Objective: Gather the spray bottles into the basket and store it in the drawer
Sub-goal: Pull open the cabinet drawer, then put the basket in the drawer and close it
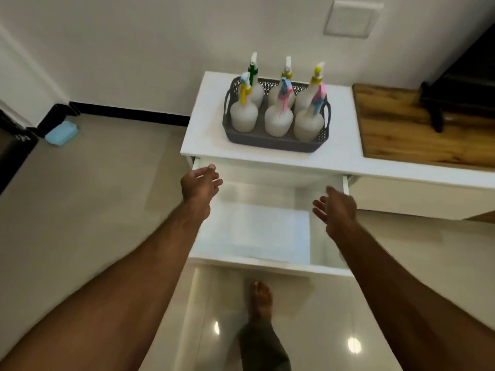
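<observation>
A grey plastic basket (270,141) stands on top of the white cabinet (206,140). Several white spray bottles (278,117) with coloured trigger heads stand upright inside it. Below the cabinet top, the white drawer (270,267) is pulled out, and a pale sheet lies on its floor. My left hand (199,187) hovers over the drawer's left side, fingers apart and holding nothing. My right hand (336,210) hovers over the drawer's right side, also open and holding nothing. Both hands are below and in front of the basket, not touching it.
A wooden tabletop (417,135) with a dark object on it adjoins the cabinet on the right. A blue sponge-like block (62,133) lies on the tiled floor at the left, by the black skirting. My bare foot (261,298) stands under the open drawer.
</observation>
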